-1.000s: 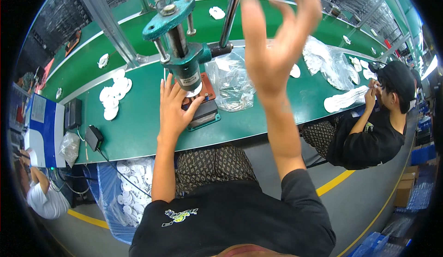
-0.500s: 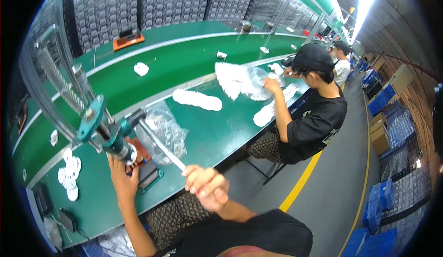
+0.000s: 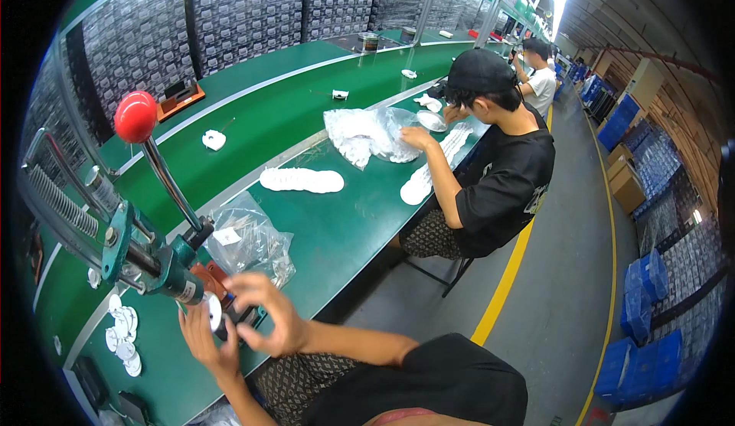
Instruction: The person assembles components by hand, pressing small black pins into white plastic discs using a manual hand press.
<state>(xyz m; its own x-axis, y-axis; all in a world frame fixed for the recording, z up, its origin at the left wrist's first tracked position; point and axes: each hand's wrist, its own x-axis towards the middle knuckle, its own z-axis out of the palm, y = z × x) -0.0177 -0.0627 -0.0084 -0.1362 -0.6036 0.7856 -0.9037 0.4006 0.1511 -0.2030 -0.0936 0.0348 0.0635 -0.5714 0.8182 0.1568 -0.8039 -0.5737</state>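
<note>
A green hand-operated lever press (image 3: 164, 273) stands at the left of the bench. Its steel lever (image 3: 170, 183), topped by a red ball knob (image 3: 135, 117), points up. Under the press head, a white round plastic part (image 3: 213, 313) sits beside a reddish-brown block (image 3: 210, 279). My left hand (image 3: 205, 342) has its fingers and thumb around the edge of that part. My right hand (image 3: 269, 315) is just right of it, fingers spread and curved, holding nothing I can see. The exact fingertip contact is partly hidden.
Loose white discs (image 3: 122, 334) lie left of the press. Behind my right hand is a clear bag of small metal pieces (image 3: 249, 242). A row of white discs (image 3: 302, 180) lies mid-bench. A co-worker (image 3: 498, 158) sits to the right by another bag of white parts (image 3: 371, 135).
My right hand has let go of the lever and come down beside the white part. The lever has swung up. My view has shifted somewhat to the right.
</note>
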